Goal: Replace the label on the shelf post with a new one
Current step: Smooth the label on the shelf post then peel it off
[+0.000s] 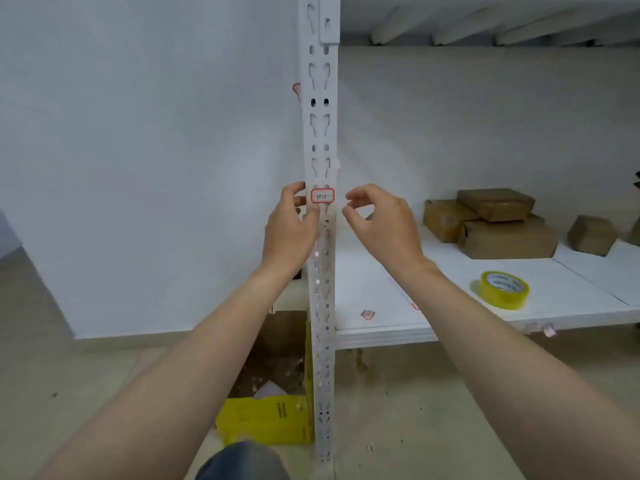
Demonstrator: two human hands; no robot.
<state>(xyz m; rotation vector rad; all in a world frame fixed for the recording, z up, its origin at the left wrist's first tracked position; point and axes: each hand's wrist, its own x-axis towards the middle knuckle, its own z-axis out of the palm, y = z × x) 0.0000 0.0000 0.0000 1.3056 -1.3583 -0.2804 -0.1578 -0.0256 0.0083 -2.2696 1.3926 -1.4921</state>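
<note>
Denim-covered knee [242, 462] sits at the bottom edge. Shelf post [321, 237], white and perforated, runs floor to top of view. White shelf board [398, 299] extends rightward; its front half is mostly bare. Brown cartons [498, 226] stack at the rear. Yellow box [266, 420] stands on the floor left of the post. Left hand [289, 230] rests against the post's left edge, fingers loosely curled, gripping nothing. Right hand [379, 221] hovers just right of the post, fingertips pinched, contents indeterminate. Yellow tape roll [504, 289] carries unreadable print. Label [322, 196], red-bordered, adheres to the post between both hands; handwriting illegible.
</note>
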